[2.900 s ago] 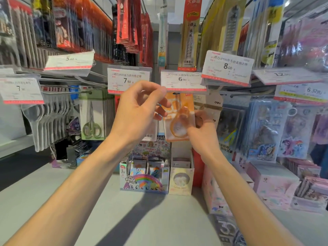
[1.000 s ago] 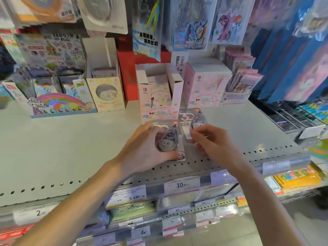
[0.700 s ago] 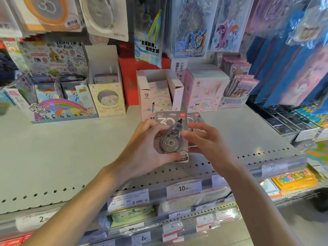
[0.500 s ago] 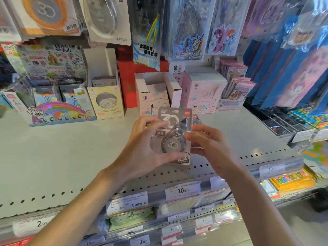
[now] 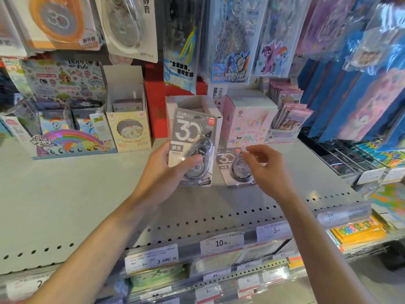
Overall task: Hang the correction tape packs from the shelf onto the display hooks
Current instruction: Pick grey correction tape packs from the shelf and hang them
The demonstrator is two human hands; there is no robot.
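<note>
Above shelf (image 5: pixel 65 205), centre frame: left hand (image 5: pixel 168 172) grips a grey pack (image 5: pixel 192 148), thumb over the blister front, fingers behind, card upright, slight tilt. 2nd pack (image 5: pixel 230 167) lies flat on shelf just right of it. Right hand (image 5: pixel 263 170) hovers over 2nd pack, fingers loosely curled, holding nothing; contact w/ pack can't tell. Orange pack (image 5: pixel 59 20) and white pack (image 5: pixel 129 25) hang top left.

A grey carded correction tape pack (image 5: pixel 192 148) is gripped upright by the left hand (image 5: pixel 166 172) above the pale perforated metal shelf (image 5: pixel 65 194). A second grey pack (image 5: pixel 232 167) lies flat beneath the loosely curled right hand (image 5: pixel 265 170).
</note>
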